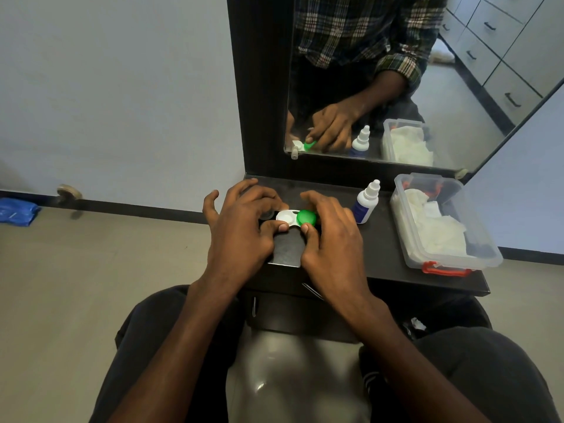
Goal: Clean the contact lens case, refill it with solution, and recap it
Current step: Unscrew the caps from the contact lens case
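Observation:
A white contact lens case (286, 217) lies on the dark shelf (381, 254) below the mirror. Its left well is uncapped. A green cap (306, 218) sits on its right well. My left hand (241, 227) pinches the left end of the case between thumb and fingers. My right hand (329, 233) has thumb and fingers around the green cap. A small clear piece (268, 214), perhaps the other cap, lies on the shelf under my left fingers. A white solution bottle (366, 203) with a blue label stands capped to the right of my right hand.
A clear plastic box (406, 251) with white tissues and an orange latch stands at the shelf's right end. The mirror (427, 87) rises behind the shelf and reflects hands, bottle and box. A pale wall and floor lie to the left.

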